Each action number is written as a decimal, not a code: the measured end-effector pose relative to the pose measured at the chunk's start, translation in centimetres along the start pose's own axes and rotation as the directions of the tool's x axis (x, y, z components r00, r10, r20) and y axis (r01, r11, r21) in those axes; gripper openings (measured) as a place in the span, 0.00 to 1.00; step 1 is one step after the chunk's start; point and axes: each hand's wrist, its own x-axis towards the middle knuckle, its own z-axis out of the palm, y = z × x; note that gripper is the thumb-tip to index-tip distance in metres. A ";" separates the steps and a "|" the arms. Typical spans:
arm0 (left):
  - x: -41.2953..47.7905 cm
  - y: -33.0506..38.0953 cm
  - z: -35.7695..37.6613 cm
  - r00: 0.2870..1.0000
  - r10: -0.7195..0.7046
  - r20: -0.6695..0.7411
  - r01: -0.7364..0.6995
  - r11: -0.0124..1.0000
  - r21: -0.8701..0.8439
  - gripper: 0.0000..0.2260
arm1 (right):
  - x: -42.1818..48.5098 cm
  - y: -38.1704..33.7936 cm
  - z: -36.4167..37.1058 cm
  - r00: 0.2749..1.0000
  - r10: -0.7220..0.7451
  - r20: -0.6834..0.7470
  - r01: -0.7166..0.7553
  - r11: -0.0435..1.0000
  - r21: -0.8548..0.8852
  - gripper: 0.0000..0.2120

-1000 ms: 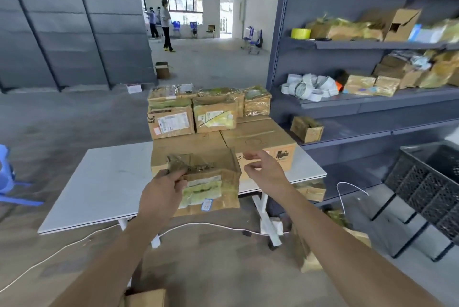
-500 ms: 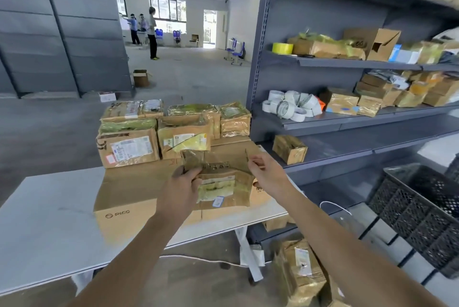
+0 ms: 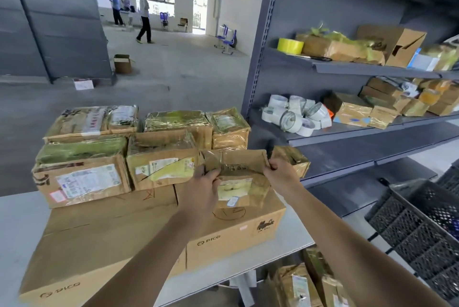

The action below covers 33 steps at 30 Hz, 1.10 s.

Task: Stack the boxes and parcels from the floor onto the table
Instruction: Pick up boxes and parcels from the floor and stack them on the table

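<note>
Parcel is held up between both hands, just above the right-hand big box on the table, long axis running left-right. Left hand grips its left end; right hand pinches the top-right corner. Likely drop spot is straight ahead & down: bare box top right of the labelled box, in front of the small taped box. Shelf rack stands close on the right, w/ a small parcel on its low shelf just past the right hand, which could snag. More floor parcels lie below the table edge, crate further right
</note>
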 end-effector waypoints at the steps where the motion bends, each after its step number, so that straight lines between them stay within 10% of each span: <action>1: 0.6 0.0 0.5 1.000 0.004 0.013 -0.004 1.000 0.006 0.16 | 1.1 0.1 0.0 1.000 0.016 0.009 -0.016 1.000 0.001 0.05; 9: 4.9 0.6 2.7 0.998 -0.057 0.002 0.057 0.993 -0.105 0.14 | 9.3 0.7 -0.2 0.966 0.076 0.248 -0.116 0.982 0.151 0.10; 16: 7.7 0.3 1.1 0.852 -0.513 0.106 0.499 0.732 -0.463 0.20 | 14.2 0.1 0.3 0.913 -0.074 0.401 0.110 0.992 -0.067 0.05; 33: 1.9 -9.6 -8.5 0.648 -0.759 0.066 0.692 0.550 -0.467 0.09 | 7.6 -10.1 9.4 0.733 -0.232 0.639 0.293 0.956 0.011 0.07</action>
